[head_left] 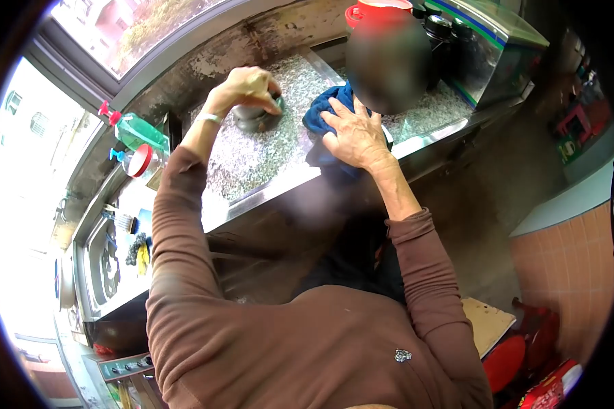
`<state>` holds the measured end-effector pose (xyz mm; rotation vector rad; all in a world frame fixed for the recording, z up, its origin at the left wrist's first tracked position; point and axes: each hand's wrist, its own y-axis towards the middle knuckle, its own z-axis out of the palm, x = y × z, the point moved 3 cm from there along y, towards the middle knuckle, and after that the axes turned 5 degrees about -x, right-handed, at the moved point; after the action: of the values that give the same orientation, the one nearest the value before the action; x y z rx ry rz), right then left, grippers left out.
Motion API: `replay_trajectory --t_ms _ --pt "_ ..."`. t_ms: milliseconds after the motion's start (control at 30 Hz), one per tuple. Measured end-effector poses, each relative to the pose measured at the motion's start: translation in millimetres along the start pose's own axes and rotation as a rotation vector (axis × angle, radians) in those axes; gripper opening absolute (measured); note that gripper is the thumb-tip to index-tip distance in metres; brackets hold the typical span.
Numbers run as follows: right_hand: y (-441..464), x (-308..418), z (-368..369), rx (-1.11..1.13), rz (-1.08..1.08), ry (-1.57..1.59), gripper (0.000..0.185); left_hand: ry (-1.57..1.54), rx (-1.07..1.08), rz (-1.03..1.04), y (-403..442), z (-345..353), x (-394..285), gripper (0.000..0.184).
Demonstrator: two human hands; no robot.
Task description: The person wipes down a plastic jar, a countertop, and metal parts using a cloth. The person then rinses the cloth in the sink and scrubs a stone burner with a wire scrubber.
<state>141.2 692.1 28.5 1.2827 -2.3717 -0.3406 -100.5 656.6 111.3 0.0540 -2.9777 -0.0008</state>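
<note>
Head view: the left hand (254, 88) grasps the top of a dark, round object (254, 120) on the speckled worktop (242, 163), its fingers curled down around it. What exactly the object is cannot be told. To its right, the right hand (359, 133) lies with fingers spread, pressing a blue cloth (326, 108) near the worktop's front edge. A dark, blurred shape (390, 65) stands just beyond the cloth, with a glass case (491, 58) farther right. Well left of the round object are a green bottle (138, 131) and a red-lidded jar (143, 162).
</note>
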Motion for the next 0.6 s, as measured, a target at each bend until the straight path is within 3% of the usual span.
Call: replay_trajectory --t_ms 167,267,367,467,600 --pt "-1 1 4 -0.033 -0.066 -0.034 0.052 -0.022 -0.022 0.011 -91 -7 -14 0.059" --pt "-1 10 3 0.044 -0.119 -0.073 0.056 -0.036 -0.056 -0.020 -127 -3 -18 0.085" --pt "7 28 10 0.191 -0.195 -0.032 0.062 -0.072 -0.198 0.014 -150 4 -19 0.096" --pt "28 50 34 0.252 -0.302 0.042 0.065 -0.056 -0.348 -0.039 -165 17 -23 0.093" --pt "77 81 54 0.285 -0.421 0.058 0.056 -0.030 -0.422 -0.149 -176 24 -31 0.089"
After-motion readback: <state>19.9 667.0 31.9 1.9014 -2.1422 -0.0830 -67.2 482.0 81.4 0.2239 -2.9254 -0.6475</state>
